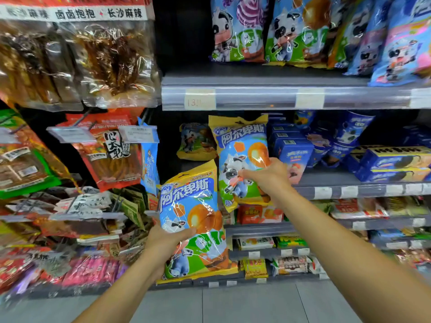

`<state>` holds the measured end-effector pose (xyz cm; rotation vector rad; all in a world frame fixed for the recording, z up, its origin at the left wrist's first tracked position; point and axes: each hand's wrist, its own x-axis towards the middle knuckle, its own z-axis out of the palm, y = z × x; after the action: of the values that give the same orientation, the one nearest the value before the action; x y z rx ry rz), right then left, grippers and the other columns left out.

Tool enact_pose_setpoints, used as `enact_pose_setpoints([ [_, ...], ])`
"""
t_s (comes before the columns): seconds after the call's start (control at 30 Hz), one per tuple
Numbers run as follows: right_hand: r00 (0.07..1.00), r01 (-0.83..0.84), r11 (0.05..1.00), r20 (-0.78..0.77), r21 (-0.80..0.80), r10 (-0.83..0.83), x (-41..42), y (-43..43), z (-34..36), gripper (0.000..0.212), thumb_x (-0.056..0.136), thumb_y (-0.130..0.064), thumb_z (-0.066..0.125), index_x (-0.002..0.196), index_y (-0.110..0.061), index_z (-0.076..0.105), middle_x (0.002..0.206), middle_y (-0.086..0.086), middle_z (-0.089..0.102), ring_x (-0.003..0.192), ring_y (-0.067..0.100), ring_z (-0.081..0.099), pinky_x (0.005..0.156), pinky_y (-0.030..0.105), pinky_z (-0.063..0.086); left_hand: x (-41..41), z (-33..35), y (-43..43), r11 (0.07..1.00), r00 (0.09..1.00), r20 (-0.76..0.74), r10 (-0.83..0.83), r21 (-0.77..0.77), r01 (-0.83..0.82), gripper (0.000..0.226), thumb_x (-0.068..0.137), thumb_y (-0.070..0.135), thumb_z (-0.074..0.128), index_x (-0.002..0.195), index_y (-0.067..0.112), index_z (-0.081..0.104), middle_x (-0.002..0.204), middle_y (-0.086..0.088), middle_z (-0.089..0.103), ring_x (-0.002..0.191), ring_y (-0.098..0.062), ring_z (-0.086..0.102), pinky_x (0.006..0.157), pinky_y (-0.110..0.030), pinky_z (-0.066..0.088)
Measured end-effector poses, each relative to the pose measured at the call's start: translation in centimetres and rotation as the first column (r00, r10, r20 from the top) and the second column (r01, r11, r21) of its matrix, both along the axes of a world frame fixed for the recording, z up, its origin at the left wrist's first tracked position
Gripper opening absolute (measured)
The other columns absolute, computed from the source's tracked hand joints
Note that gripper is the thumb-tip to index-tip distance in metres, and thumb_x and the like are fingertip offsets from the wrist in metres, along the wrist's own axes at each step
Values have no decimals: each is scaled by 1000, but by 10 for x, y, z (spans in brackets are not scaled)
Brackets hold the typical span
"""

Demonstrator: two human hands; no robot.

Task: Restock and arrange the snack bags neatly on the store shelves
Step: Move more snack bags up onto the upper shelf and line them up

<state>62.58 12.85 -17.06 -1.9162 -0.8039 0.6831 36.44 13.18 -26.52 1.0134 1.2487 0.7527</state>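
Now, left hand (pixel 168 238): you grip the lower bag (pixel 198 206)
Right hand (pixel 268 176): you clasp the upper bag (pixel 240 148)
Yellow bags: three, counting the rear bag (pixel 196 141)

1. Hands: I count two, the left hand (pixel 164 240) and the right hand (pixel 268 177), each gripping one bag.
2. Yellow-edged cow bags: I count three, the near bag (pixel 193 201), the raised bag (pixel 242 141) and the back bag (pixel 197 142).
3. Clear bags of brown strips (pixel 116 61): I make out two, upper left.
4. Price labels (pixel 200 99) on the top shelf rail (pixel 256 99): three.
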Motion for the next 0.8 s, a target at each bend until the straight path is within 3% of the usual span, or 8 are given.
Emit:
enact_pose_setpoints([
  [0.07,1000,-17,999,1,37,17,-1,-36,5,43,67,-29,88,86,-21,51,89,-5,60,92,21,58,82,35,48,1,4,-14,1000,1000,-7,-14,7,14,53,48,17,92,97,10,74,92,-7,79,90,-29,74,87,-43,57],
  [0.17,999,-38,998,8,46,37,1,-87,12,50,64,-28,90,99,-21,54,87,-11,60,96,19,60,88,35,49,5,12,-34,1000,1000,1,-25,13,25,54,48,20,94,98,12,74,92,-6,79,90,-29,74,91,-50,56],
  [0.3,1000,1,997,19,83,-2,14,-151,20,63,62,-32,91,111,-20,54,108,-3,64,101,22,61,91,40,50,15,30,-67,996,998,47,-48,74,45,57,50,22,95,101,14,73,95,-4,79,90,-28,74,90,-48,56],
  [0.43,998,40,981,32,190,-47,26,-201,37,76,64,-27,90,127,-17,49,113,-1,60,103,23,59,87,36,46,27,63,-98,981,993,57,-101,171,90,25,69,11,87,82,5,66,64,-2,68,49,-11,57,48,-27,44],
  [0.57,996,21,957,76,290,-45,29,-227,66,85,67,-28,89,137,-18,42,119,-4,53,102,18,52,91,36,44,37,102,-111,956,992,69,-110,281,86,46,69,14,87,100,-2,58,54,-6,47,37,-11,38,40,-25,34],
  [0.63,994,14,935,99,354,-53,30,-233,82,89,65,-27,89,139,-18,41,123,-3,53,104,16,52,89,32,42,41,124,-111,934,991,90,-98,351,61,66,60,22,91,107,-10,58,51,-4,48,41,-17,43,42,-27,38],
  [0.73,994,-14,901,103,434,-35,34,-235,101,92,68,-23,88,143,-18,36,122,-6,47,105,14,48,90,29,40,48,154,-105,907,987,118,-110,418,51,38,63,20,89,75,6,55,71,-17,55,66,-27,51,48,-29,45],
  [0.8,994,-22,892,108,452,-31,35,-233,109,91,68,-24,88,142,-19,36,118,-7,46,103,14,49,90,28,40,49,167,-98,886,983,131,-130,461,55,30,72,12,84,80,9,56,82,-18,57,73,-30,53,53,-30,49],
])
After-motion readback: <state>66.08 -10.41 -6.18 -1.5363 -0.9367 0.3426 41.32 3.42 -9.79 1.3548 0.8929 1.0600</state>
